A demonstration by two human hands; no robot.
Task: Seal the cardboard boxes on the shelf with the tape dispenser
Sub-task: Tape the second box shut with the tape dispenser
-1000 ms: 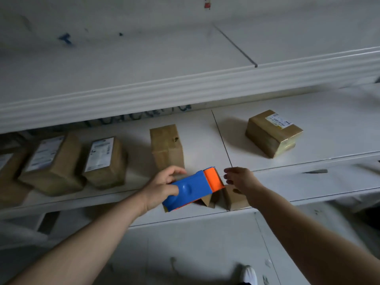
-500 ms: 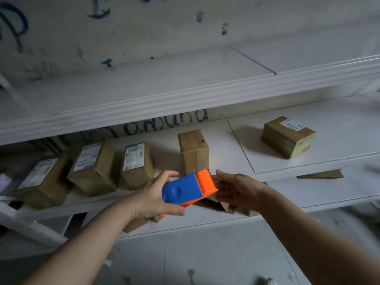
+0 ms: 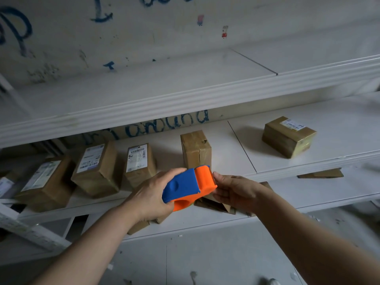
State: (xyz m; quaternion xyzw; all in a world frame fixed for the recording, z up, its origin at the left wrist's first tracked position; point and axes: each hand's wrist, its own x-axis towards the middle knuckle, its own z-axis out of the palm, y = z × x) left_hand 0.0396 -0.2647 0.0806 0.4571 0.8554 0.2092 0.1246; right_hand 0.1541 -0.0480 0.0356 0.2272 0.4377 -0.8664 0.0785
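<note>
My left hand (image 3: 151, 197) grips the blue and orange tape dispenser (image 3: 188, 187) by its blue body, in front of the middle shelf (image 3: 298, 164). My right hand (image 3: 234, 190) pinches the dispenser's orange front end with thumb and fingertips. Just behind the dispenser an unlabelled cardboard box (image 3: 196, 150) stands upright on that shelf. Three labelled boxes (image 3: 137, 162) (image 3: 95, 166) (image 3: 44, 183) lie to its left, and another labelled box (image 3: 289, 136) lies far right. An open box (image 3: 213, 204) on the lower shelf is mostly hidden under my hands.
The upper shelf (image 3: 185, 99) overhangs the boxes. Behind it is a white wall with blue scribbles (image 3: 16, 29). A flat piece of cardboard (image 3: 320, 173) lies on the lower shelf at right, and another box (image 3: 139, 225) sits under my left wrist. Grey floor (image 3: 205, 260) lies below.
The view has tilted up. My left hand has lifted the dispenser off the lower-shelf box. My right hand has closed in on its orange end.
</note>
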